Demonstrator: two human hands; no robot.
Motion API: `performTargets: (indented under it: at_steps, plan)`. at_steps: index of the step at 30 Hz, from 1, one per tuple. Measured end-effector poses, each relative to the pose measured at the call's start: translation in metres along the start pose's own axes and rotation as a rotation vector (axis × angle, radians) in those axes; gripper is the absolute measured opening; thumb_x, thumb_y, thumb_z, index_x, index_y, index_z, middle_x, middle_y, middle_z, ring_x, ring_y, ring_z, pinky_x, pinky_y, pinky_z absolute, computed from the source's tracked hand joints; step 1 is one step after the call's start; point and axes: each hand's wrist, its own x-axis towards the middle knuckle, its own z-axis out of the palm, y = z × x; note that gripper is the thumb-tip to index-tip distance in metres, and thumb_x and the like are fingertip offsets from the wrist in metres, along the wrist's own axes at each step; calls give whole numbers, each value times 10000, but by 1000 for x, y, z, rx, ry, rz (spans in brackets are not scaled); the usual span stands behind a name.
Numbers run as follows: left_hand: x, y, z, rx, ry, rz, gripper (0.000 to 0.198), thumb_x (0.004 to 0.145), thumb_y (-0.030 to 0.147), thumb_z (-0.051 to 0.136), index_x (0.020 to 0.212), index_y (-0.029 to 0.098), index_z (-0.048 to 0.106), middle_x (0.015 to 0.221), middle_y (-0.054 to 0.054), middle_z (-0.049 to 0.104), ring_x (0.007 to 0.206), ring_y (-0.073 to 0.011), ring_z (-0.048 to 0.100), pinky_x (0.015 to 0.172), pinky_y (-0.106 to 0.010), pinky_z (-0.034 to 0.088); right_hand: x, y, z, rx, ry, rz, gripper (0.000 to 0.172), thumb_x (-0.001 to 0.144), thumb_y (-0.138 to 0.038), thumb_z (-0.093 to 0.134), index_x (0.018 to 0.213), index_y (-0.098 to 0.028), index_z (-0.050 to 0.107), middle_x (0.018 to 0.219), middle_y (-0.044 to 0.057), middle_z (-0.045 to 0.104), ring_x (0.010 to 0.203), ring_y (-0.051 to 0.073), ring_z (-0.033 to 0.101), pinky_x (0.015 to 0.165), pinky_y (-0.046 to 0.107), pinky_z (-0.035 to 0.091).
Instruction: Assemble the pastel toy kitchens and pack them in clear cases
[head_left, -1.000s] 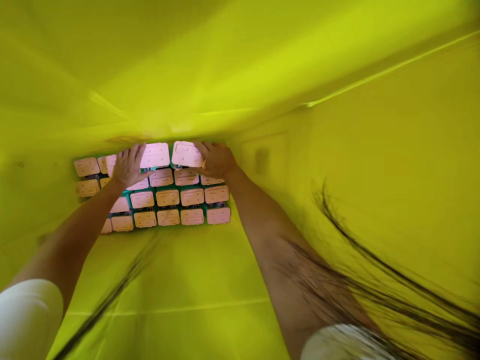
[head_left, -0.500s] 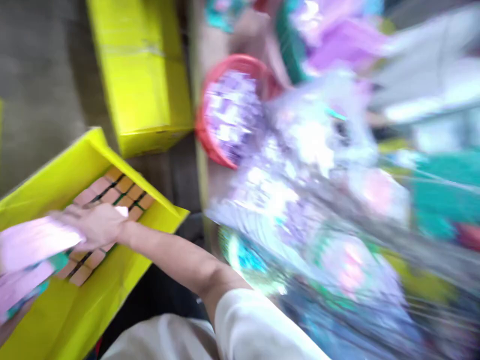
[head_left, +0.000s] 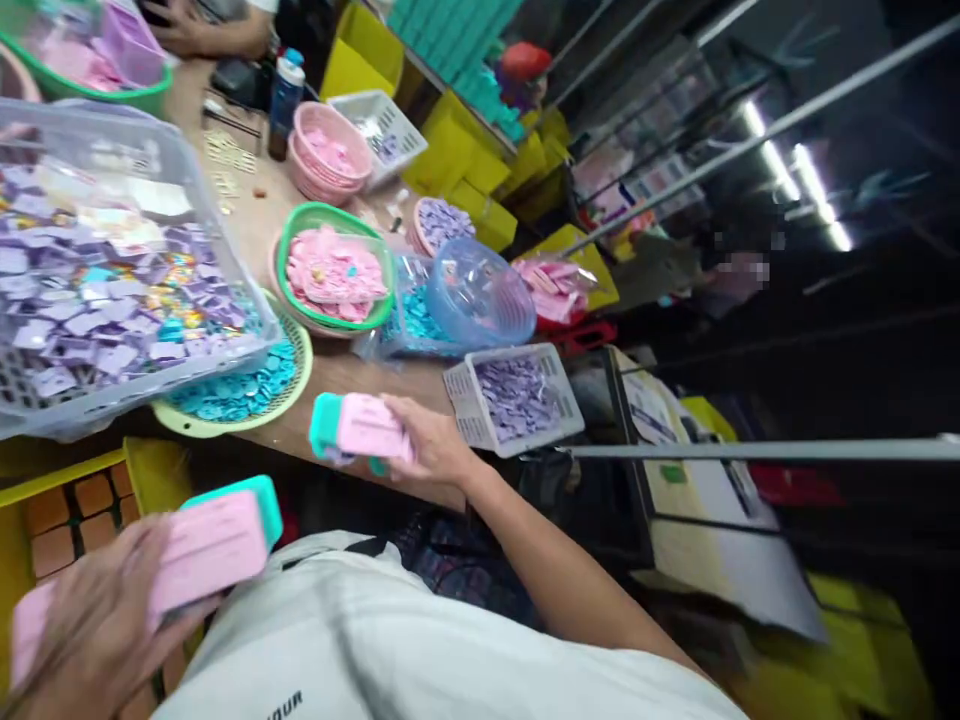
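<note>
My left hand (head_left: pixel 90 620) is at the bottom left, blurred, its fingers wrapped round a pink and teal box (head_left: pixel 210 545). Near the table's front edge, my right hand (head_left: pixel 431 440) grips a second pink and teal box (head_left: pixel 360 430). Below the left hand stands an open yellow carton (head_left: pixel 142 470) holding rows of the same boxes seen end-on. The table (head_left: pixel 337 370) carries baskets of small pink, purple and teal pieces.
A big clear bin of purple pieces (head_left: pixel 97 280) fills the left. Beside it are a green basket of pink pieces (head_left: pixel 334 270), a blue bowl (head_left: pixel 480 295) and a white basket of purple pieces (head_left: pixel 517 395). Another person's hand (head_left: pixel 180 25) rests at the far end. Yellow cartons (head_left: pixel 457 150) stack behind.
A second ago both hands reached onto the boxes deep in the yellow carton. Each hand has since come up out of it with a box, and the view has swung to the table.
</note>
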Motion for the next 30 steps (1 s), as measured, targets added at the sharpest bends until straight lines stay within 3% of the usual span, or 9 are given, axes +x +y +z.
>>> performTargets:
  at_steps: [2,4,8,11,17,22,25,28,30]
  plan:
    - [61,28,18,52,29,119,1060,781,539,660,1629,311,67,1377,-170,627,1024,-464,658,829,-614,517,-33,55,-1,-59,-8,247,876,784,-475,674,1540,-181,341,1380,182,601,1160,347,650,908,452,557]
    - [133,59,51,86,-42,321,1020,848,568,632,1640,253,73,1391,-210,605,1027,-408,664,843,-543,517,-52,104,3,-92,-29,394,885,788,-481,678,1543,-164,340,1384,186,590,1148,350,646,890,440,549]
    - [261,103,131,183,-259,501,829,912,652,505,1561,153,373,1394,-241,586,1033,-375,637,885,-502,468,-54,190,24,-85,-90,376,875,830,-489,651,1554,-130,319,1440,198,537,1201,335,603,952,427,507]
    - [311,112,172,283,-400,468,820,911,671,484,1527,132,428,1439,-249,543,1070,-383,602,910,-509,431,-48,239,44,-23,-121,321,850,865,-502,610,1568,-135,305,1432,200,540,1175,333,599,935,425,496]
    - [327,110,194,388,-505,289,858,909,688,473,1534,103,406,1461,-260,521,1103,-389,571,909,-493,416,-57,286,68,102,-188,219,810,858,-457,620,1561,-159,350,1419,185,556,1084,327,621,857,410,502]
    - [345,96,204,351,-518,354,807,915,656,500,1538,150,420,1495,-227,508,1098,-392,570,901,-518,417,-49,276,72,79,-241,218,816,857,-456,638,1564,-165,354,1419,189,559,1087,333,621,860,412,508]
    - [351,90,208,261,-447,449,743,911,600,561,1530,208,441,1485,-196,533,1184,-403,543,961,-554,411,-43,264,74,106,-221,286,873,831,-501,692,1564,-171,351,1437,200,535,1163,355,595,933,451,503]
    - [320,95,208,61,-375,569,599,885,503,651,1427,260,571,1345,-177,642,1237,-392,540,1019,-568,423,-47,264,74,202,-124,350,977,805,-610,701,1585,-188,292,1512,196,455,1297,369,522,1037,502,469]
    - [278,105,211,-108,-473,643,440,903,406,642,1323,277,659,1181,-148,709,1101,-326,624,939,-487,511,-59,270,75,263,-17,407,932,859,-624,617,1598,-199,242,1548,180,411,1373,349,469,1094,510,439]
